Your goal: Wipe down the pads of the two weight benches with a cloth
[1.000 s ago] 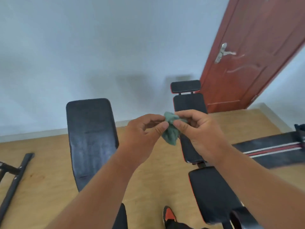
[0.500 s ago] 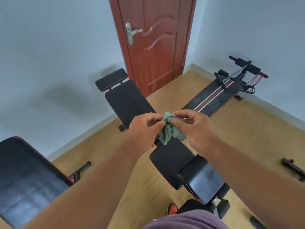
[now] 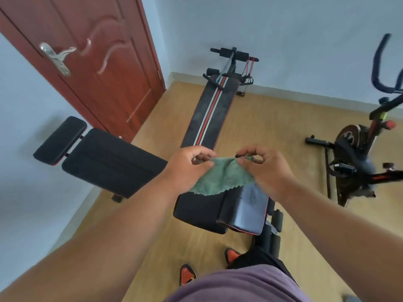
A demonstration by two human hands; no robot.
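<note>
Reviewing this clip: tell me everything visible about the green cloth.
The cloth is small, green and fluffy, like microfibre, with a wavy, scalloped lower edge. It is held up in the air, partly spread, hanging from its top edge. The left hand pinches one top corner and the right hand the other, so the top edge runs between them with a slight sag. It hangs in front of the black bench pad and does not appear to touch it. No stains or wetness can be made out.
</note>
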